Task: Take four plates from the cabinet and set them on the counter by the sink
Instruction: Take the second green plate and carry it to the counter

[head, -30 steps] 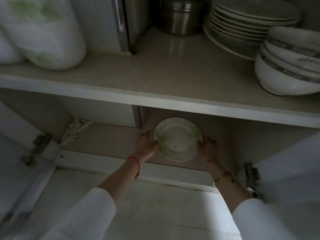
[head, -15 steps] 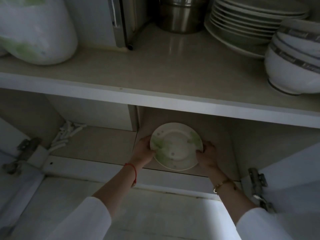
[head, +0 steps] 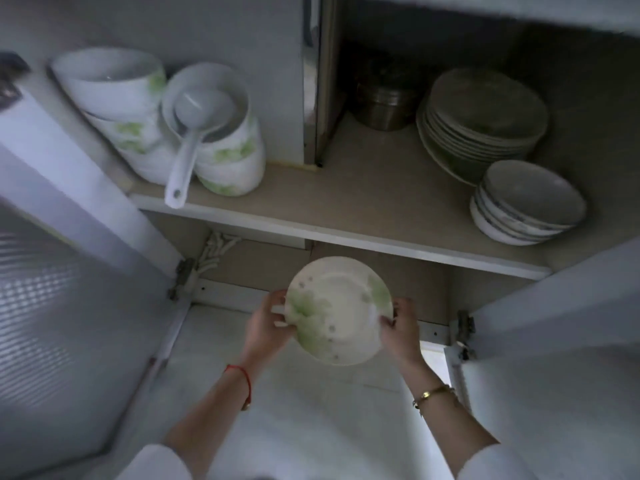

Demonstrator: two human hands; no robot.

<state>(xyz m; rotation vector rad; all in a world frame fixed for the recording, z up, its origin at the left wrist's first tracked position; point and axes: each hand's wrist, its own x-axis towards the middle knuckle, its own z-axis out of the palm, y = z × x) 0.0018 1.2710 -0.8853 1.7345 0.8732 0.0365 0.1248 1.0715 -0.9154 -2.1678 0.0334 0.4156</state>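
Observation:
A white plate with a green leaf pattern (head: 337, 308) is held tilted, just in front of the cabinet's lower shelf opening. It looks like a small stack, with further rims showing at its left edge. My left hand (head: 268, 325) grips the left rim and my right hand (head: 398, 327) grips the right rim. On the upper shelf (head: 346, 202) at the right stands a stack of plain plates (head: 485, 123).
White bowls with green print (head: 221, 143) and a ladle (head: 188, 140) sit at the upper shelf's left. A steel pot (head: 384, 98) stands at the back, a stack of shallow bowls (head: 526, 202) at the right edge. Both cabinet doors (head: 69, 306) hang open at either side.
Both hands have drawn the plate out of the lower shelf toward me. My view has pulled back and tilted, so the upper shelf's bowls and plates now show in full.

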